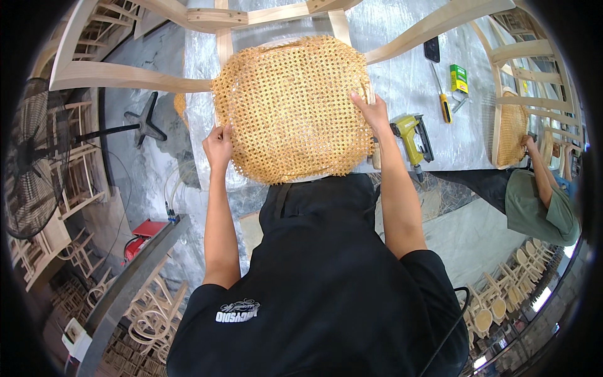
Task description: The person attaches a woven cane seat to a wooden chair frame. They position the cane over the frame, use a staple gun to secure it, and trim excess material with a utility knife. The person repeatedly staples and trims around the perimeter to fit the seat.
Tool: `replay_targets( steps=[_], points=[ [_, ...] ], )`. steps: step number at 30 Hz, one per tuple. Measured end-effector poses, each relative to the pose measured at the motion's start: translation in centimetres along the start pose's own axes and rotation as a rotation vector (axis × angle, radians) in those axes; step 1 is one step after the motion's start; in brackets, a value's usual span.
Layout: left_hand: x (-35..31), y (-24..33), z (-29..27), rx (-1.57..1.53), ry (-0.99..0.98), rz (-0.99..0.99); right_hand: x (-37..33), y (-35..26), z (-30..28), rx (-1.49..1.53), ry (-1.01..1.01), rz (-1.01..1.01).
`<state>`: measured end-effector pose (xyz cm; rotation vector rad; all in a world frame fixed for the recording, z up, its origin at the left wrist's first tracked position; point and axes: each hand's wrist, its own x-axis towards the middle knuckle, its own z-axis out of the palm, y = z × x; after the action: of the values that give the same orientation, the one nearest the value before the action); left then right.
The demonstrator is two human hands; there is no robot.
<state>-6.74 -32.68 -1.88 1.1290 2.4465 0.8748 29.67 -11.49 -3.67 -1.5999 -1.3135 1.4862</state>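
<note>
A sheet of woven cane webbing [295, 107], golden and frayed around its rim, lies over the seat of a pale wooden chair [132, 76] in front of me. The chair's legs and rails reach away toward the far side. At the webbing's left edge, my left hand [218, 148] is closed with its fingers curled on the rim. My right hand [374, 114] grips the opposite edge, thumb on top of the weave and fingers hidden beneath. Just right of my right forearm lies a yellow-green staple gun [411, 139].
The chair rests on a plastic-covered table [399, 78]. Farther right are a yellow-handled screwdriver [446, 110], a green-and-yellow box [459, 78] and a black phone [432, 49]. A co-worker in a green shirt [534, 204] handles another chair [510, 135]. A large fan [31, 157] stands at left.
</note>
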Motion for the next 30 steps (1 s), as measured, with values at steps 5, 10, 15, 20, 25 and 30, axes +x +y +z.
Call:
replay_targets(
  steps=[5, 10, 15, 20, 25, 30],
  points=[
    [0.1, 0.8, 0.2, -0.058, -0.017, -0.020, 0.2, 0.0, -0.2, -0.165, 0.042, -0.051],
    [-0.5, 1.0, -0.2, -0.112, 0.013, -0.001, -0.9, -0.5, 0.6, -0.065, -0.030, -0.094],
    [0.0, 0.6, -0.4, 0.035, -0.024, -0.016, 0.2, 0.2, 0.2, -0.133, -0.013, -0.123],
    [-0.2, 1.4, 0.4, -0.070, -0.006, -0.031, 0.7, 0.9, -0.7, -0.143, -0.027, -0.141],
    [-0.3, 1.2, -0.1, -0.072, -0.052, -0.089, 0.0, 0.2, -0.4, -0.224, -0.039, -0.102],
    [-1.6, -0.1, -1.7, -0.250, 0.085, -0.198, -0.9, -0.1, -1.0, 0.197, -0.132, 0.143]
  ],
)
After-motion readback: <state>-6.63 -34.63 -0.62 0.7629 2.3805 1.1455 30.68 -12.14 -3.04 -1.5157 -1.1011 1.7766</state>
